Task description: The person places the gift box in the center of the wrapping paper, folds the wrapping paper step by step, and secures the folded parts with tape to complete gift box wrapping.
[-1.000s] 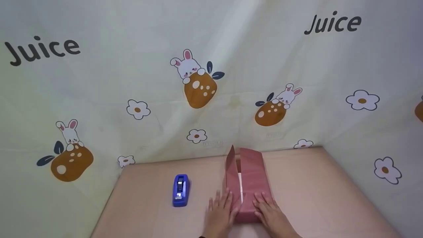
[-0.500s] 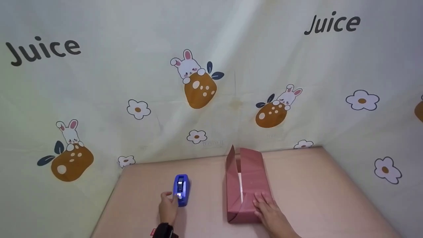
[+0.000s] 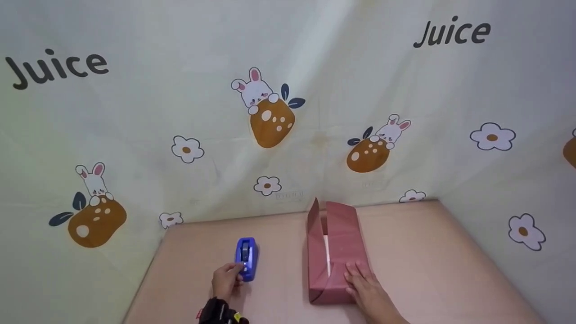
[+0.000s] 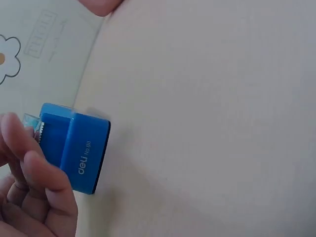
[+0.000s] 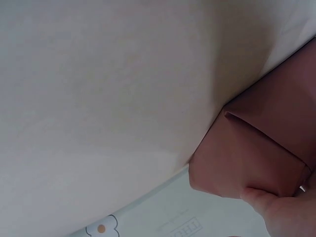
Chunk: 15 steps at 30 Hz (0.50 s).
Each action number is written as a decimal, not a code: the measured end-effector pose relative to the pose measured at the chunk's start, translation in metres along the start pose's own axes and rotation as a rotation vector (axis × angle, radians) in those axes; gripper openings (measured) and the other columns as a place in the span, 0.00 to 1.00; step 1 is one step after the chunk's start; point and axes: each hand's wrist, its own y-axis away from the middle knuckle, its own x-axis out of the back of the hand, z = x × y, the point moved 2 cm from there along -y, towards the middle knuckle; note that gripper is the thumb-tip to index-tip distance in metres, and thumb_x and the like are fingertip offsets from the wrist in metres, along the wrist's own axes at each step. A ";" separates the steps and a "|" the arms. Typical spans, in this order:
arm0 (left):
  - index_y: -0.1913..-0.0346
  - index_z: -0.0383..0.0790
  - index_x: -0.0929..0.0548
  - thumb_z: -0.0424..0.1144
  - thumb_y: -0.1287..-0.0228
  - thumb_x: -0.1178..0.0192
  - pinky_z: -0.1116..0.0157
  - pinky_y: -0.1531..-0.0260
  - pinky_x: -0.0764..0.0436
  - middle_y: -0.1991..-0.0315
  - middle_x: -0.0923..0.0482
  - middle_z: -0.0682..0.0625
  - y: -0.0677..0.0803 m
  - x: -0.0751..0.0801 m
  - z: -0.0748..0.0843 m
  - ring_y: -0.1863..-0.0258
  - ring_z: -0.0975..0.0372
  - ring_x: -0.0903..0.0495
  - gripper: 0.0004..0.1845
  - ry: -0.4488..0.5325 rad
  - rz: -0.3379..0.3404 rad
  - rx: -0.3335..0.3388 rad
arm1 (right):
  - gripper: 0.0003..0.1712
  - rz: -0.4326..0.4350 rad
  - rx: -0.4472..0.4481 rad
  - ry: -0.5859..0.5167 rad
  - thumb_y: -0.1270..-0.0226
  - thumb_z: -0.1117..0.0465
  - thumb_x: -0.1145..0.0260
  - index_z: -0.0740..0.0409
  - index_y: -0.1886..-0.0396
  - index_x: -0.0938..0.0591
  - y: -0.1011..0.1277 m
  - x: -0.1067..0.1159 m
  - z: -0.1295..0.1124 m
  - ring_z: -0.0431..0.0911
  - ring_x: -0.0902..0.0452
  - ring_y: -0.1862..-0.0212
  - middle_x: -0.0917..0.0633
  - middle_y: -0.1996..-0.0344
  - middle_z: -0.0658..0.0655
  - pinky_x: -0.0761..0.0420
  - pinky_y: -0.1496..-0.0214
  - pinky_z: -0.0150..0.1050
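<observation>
A blue tape dispenser (image 3: 251,261) stands on the table, left of a box wrapped in dark pink paper (image 3: 345,240). At the dispenser's toothed front edge, my left hand (image 3: 225,280) pinches the end of the clear tape (image 4: 31,121) between thumb and forefinger. The other fingers curl in loosely. My right hand (image 3: 366,288) rests on the near right part of the wrapped box, fingers fairly straight. The paper's two edges do not meet along the top, and a pale strip shows between them. The far end of the paper stands up as loose flaps.
The pinkish table (image 3: 414,252) ends at a pale cloth backdrop (image 3: 324,90) printed with rabbits, fruit and flowers. Bare tabletop lies between dispenser and box. My left wrist wears a black band (image 3: 216,311).
My left hand has left the box's near left side and moved left to the dispenser, where it now pinches the tape end. My right hand has stayed on the box.
</observation>
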 end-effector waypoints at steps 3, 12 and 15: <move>0.59 0.28 0.22 0.40 0.41 0.42 0.65 0.80 0.21 0.87 0.28 0.53 -0.001 0.001 0.001 0.84 0.64 0.22 0.16 0.069 -0.012 0.031 | 0.25 -0.002 -0.013 0.012 0.47 0.55 0.34 0.60 0.50 0.24 0.000 0.001 -0.001 0.55 0.27 0.44 0.21 0.47 0.57 0.28 0.48 0.53; 0.66 0.31 0.25 0.37 0.43 0.42 0.58 0.62 0.18 0.73 0.24 0.48 0.005 0.006 -0.006 0.70 0.62 0.21 0.10 0.274 -0.060 0.112 | 0.24 0.071 0.024 0.008 0.46 0.54 0.35 0.60 0.51 0.23 0.000 -0.003 0.000 0.50 0.29 0.42 0.20 0.49 0.58 0.62 0.30 0.25; 0.69 0.31 0.27 0.34 0.44 0.43 0.59 0.57 0.20 0.68 0.27 0.45 0.006 0.005 -0.012 0.66 0.60 0.23 0.08 0.328 -0.086 0.114 | 0.25 0.084 0.035 0.006 0.46 0.54 0.35 0.61 0.50 0.23 0.000 -0.003 0.002 0.51 0.28 0.42 0.20 0.49 0.58 0.61 0.30 0.25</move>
